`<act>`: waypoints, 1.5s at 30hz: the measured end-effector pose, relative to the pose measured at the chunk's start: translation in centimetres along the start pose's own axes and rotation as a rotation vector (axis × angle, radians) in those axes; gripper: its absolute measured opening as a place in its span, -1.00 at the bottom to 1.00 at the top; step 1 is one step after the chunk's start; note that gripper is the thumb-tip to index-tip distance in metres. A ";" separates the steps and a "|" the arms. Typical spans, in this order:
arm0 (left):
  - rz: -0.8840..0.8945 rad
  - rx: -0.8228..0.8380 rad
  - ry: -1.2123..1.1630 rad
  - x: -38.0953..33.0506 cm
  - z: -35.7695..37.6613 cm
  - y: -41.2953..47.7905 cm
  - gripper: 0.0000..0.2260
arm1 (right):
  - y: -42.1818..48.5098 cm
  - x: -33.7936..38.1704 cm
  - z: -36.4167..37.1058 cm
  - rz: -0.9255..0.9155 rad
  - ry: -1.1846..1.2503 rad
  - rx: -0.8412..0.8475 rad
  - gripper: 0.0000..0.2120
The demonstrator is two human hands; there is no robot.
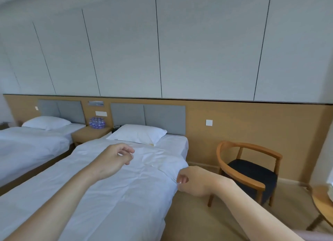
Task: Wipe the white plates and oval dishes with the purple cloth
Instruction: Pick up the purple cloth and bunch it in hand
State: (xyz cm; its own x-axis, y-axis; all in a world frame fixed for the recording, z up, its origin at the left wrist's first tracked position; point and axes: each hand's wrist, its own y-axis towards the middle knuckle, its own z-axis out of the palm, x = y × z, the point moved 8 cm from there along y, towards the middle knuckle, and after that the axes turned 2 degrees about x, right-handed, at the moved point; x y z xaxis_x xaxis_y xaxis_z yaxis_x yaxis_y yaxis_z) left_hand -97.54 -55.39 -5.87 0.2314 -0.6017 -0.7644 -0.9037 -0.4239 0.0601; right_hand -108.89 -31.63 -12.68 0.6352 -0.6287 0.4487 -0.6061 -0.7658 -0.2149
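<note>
No white plates, oval dishes or purple cloth appear in the head view. My left hand [115, 159] hovers over the white sheet [111, 190] of the near bed, fingers loosely curled and holding nothing. My right hand [194, 181] is at the right edge of that bed. Its fingers are curled in against the sheet's edge and appear to pinch the fabric there.
A white pillow [138, 133] lies at the head of the near bed. A second bed [27, 143] stands to the left, with a nightstand [90, 133] carrying packed water bottles [97, 122] between them. A wooden armchair [248, 168] and a round table's edge [322, 203] stand at the right on beige floor.
</note>
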 end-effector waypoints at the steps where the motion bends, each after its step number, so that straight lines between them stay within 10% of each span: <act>1: -0.013 -0.003 -0.002 0.6 0.1 1.7 -0.91 | 1.7 -0.7 -0.2 0.000 0.003 0.022 -0.71; 12: 0.066 0.223 0.026 0.5 9.6 26.6 -0.90 | 15.0 -15.2 -7.4 0.274 0.022 -0.051 -0.76; 18: 0.264 0.372 0.038 -6.7 17.0 40.1 -0.89 | 16.0 -24.0 -14.1 0.452 0.141 -0.370 -0.89; 28: 0.530 0.773 0.131 -13.4 37.8 46.0 -0.90 | 9.3 -40.0 -11.6 0.872 0.222 -0.383 -0.91; 45: 0.632 0.977 0.083 -31.7 63.1 57.8 -0.89 | 3.2 -63.4 -20.1 1.097 0.465 -0.680 -0.86</act>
State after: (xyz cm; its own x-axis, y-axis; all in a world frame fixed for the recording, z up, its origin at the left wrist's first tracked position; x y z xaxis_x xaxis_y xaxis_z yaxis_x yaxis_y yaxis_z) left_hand -179.87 -18.06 -18.65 -0.3692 -0.5774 -0.7282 -0.7511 0.6469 -0.1321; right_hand -160.69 8.52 -24.37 -0.4541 -0.6570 0.6017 -0.8876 0.3923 -0.2415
